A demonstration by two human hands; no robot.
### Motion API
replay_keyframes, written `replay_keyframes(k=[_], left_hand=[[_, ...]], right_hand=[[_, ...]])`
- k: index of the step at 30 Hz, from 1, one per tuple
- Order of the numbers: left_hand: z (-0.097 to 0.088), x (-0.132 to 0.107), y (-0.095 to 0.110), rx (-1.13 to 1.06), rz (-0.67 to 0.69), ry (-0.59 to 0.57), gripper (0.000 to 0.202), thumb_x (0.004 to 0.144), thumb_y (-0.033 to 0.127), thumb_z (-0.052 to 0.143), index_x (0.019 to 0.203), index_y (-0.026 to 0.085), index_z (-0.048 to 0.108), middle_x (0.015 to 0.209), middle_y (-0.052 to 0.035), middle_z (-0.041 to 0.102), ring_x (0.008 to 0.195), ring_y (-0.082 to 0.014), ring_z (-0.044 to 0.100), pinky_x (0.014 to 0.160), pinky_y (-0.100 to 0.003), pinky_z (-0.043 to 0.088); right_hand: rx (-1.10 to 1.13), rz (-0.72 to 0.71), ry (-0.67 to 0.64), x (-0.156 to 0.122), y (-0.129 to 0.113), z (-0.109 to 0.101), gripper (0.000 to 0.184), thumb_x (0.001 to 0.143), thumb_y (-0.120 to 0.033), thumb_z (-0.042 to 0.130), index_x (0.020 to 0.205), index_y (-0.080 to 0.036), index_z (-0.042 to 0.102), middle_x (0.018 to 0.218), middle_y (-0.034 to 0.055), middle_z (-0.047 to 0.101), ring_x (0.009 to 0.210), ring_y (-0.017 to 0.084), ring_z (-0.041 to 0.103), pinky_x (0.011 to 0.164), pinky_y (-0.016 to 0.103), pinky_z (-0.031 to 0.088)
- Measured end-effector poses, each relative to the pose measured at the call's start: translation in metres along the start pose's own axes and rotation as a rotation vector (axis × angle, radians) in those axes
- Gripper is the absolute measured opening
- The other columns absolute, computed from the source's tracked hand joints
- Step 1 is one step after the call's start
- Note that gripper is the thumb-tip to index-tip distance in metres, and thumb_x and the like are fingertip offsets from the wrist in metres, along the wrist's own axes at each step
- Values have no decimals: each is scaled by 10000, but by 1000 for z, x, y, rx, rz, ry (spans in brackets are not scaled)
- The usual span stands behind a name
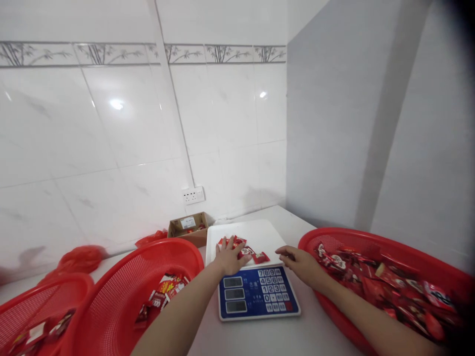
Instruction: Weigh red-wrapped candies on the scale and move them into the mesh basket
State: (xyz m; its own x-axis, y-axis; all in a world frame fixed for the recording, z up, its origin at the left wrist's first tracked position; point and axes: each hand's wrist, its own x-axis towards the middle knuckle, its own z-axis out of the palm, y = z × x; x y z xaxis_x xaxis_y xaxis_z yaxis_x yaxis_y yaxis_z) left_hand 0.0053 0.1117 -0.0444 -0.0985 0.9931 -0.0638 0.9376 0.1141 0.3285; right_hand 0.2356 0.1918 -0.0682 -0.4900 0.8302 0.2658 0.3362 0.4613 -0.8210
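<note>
A white weighing scale (pixel 256 229) with a blue keypad panel (pixel 252 291) stands on the table in front of me. Several small red wrapped packets (pixel 260 257) lie on its pan. Over the left part of these packets is my left hand (pixel 229 258), fingers spread and touching them. My right hand (pixel 299 264) is at the pan's right edge, fingers loosely bent and apart, with nothing visible in them. Beside it on the right sits a red plastic basket (pixel 315 237) holding many red packets (pixel 386 282).
Two more red baskets (pixel 107 291) with packets inside stand on the left. Behind them are a small cardboard box (pixel 187 229) and a red plastic bag (pixel 79 258). A tiled wall with a socket (pixel 193 195) closes off the back, and a grey wall (pixel 334 148) the right.
</note>
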Motion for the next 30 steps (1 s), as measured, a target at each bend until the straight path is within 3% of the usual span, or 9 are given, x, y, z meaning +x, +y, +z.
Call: replay_keyframes(k=[7,11,15,19,21,23,27,30], left_hand=[[1,7,10,14,-19,56,781,696,761,233,1355,342,230,1491,-84,102,1329,-379,-43,1002,-640,29],[8,15,24,15,-16,125,807,677,776,247,1359,345,213,1494,-66,94,1330,-365,-88,988,-657,-15],[12,22,30,-2,11,92,807,651,772,337,1307,304,361,1469,-92,200,1327,-402,39,986,-667,51],[9,25,22,-35,58,131,661,715,670,409,1231,261,471,1429,-91,305,1308,-310,237,1043,-483,223],[6,26,15,-53,74,176,628,750,584,452,1272,236,421,1426,-90,309,1292,-245,295,1047,-364,265],[3,26,8,-63,67,239,632,780,510,468,1318,202,349,1432,-104,287,1293,-220,295,1049,-313,263],[-1,30,-6,-61,6,353,501,866,407,385,1297,153,359,1388,-139,342,1285,-239,291,1053,-395,241],[-4,35,-16,-63,-20,329,383,886,351,395,1209,152,448,1281,-117,469,1196,-237,413,992,-468,317]], right_hand=[[5,-15,-17,2,2,0,248,709,-302,472,879,-204,624,794,25,672,751,183,611,704,317,479],[-7,-2,-13,-1,-7,-2,243,700,-321,481,853,-199,626,767,30,675,714,188,607,687,329,475],[-18,2,-13,-3,-12,-4,254,701,-339,475,851,-200,626,745,29,673,676,187,601,661,329,470],[-29,5,-19,-2,-10,-4,257,713,-334,465,868,-199,620,734,25,663,678,184,600,655,318,464],[-35,7,-23,-2,-9,-3,252,718,-332,463,870,-202,615,736,22,661,686,181,600,656,312,462],[-43,11,-25,-2,-10,-3,245,716,-332,465,864,-206,614,736,19,660,694,182,600,654,309,459],[-53,13,-29,-3,-13,-3,260,707,-337,462,865,-196,614,739,25,661,699,185,600,645,308,457],[-48,11,-27,-4,-13,-3,278,712,-342,451,874,-184,613,754,34,661,703,184,599,651,307,458]])
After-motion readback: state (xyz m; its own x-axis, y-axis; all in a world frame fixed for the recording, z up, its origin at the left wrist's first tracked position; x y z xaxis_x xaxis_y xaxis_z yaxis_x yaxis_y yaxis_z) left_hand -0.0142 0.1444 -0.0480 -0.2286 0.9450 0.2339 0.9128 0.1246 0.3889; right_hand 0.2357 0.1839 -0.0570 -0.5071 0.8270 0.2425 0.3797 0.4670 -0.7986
